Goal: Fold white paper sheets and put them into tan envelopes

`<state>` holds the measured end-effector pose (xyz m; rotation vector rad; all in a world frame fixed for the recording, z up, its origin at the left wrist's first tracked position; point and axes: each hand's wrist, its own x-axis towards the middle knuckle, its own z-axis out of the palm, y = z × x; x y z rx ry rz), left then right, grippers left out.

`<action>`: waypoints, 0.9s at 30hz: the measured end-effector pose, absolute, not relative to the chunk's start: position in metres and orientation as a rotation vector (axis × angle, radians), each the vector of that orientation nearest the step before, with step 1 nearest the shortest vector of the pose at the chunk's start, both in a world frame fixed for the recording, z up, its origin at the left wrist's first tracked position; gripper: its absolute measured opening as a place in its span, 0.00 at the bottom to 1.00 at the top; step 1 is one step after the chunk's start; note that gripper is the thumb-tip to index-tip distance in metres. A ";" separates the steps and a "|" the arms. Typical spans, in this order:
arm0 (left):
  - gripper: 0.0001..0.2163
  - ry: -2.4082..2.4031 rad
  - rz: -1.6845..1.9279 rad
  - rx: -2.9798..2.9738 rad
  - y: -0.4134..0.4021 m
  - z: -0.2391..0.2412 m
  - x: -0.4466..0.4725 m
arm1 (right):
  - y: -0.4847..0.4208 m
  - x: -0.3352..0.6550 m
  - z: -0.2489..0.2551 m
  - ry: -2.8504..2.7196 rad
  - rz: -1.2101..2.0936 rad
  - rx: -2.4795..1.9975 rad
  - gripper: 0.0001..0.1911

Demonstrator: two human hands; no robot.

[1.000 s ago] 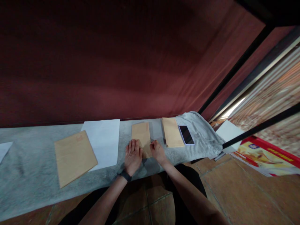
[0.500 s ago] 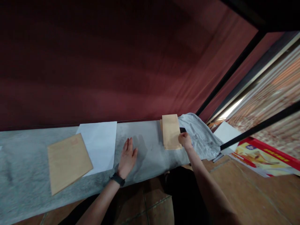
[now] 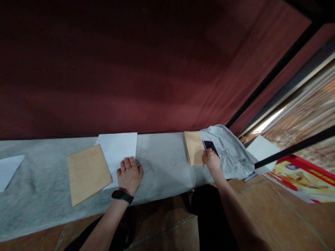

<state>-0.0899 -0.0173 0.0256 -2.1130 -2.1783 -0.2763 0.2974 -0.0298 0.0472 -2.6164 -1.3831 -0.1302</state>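
Observation:
My left hand point(image 3: 129, 176), with a black band on its wrist, lies palm down with fingers extended over the lower right part of a white sheet of paper point(image 3: 119, 144). A large brown envelope point(image 3: 89, 174) overlaps the sheet's left side. Farther right, my right hand point(image 3: 212, 160) has its fingers curled at the lower right edge of a small stack of brown envelopes point(image 3: 195, 148). Its fingertips overlap the lower part of a dark-screened smartphone point(image 3: 210, 144) beside the stack. What those fingers grip, if anything, is hidden.
A grey cloth point(image 3: 162, 157) covers the long, narrow surface and bunches up at its right end. Another white sheet point(image 3: 10, 169) lies far left. Behind rises a dark red wall point(image 3: 131, 87). Black metal bars point(image 3: 274, 73) and a red-and-yellow box point(image 3: 303, 177) are on the right.
My left hand has moved left, from the bare cloth onto the white sheet. The top of the envelope stack sits lower, and more of the smartphone shows beside it. The view has shifted left.

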 end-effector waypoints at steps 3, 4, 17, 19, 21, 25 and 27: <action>0.24 -2.183 -0.143 -2.084 -0.017 0.031 -0.091 | -0.033 0.295 0.049 -1.538 -0.292 -2.588 0.15; 0.23 -2.185 -0.112 -2.085 -0.017 0.034 -0.091 | -0.033 0.294 0.051 -1.578 -0.310 -2.554 0.14; 0.14 -2.287 -0.004 -2.099 -0.004 0.063 -0.093 | 0.005 0.183 0.033 -1.867 0.429 -1.623 0.13; 0.13 -2.311 -0.034 -2.127 -0.002 0.069 -0.091 | 0.005 0.168 0.023 -1.790 0.642 -1.537 0.13; 0.13 -2.317 -0.104 -2.161 -0.001 0.074 -0.081 | 0.006 0.155 0.015 -1.624 0.913 -1.454 0.13; 0.12 -2.257 -0.214 -2.312 -0.007 0.075 -0.039 | 0.008 0.139 0.009 -1.181 1.416 -1.320 0.22; 0.12 -2.214 -0.240 -2.428 -0.014 0.073 -0.014 | 0.010 0.135 0.011 -1.057 1.551 -1.286 0.24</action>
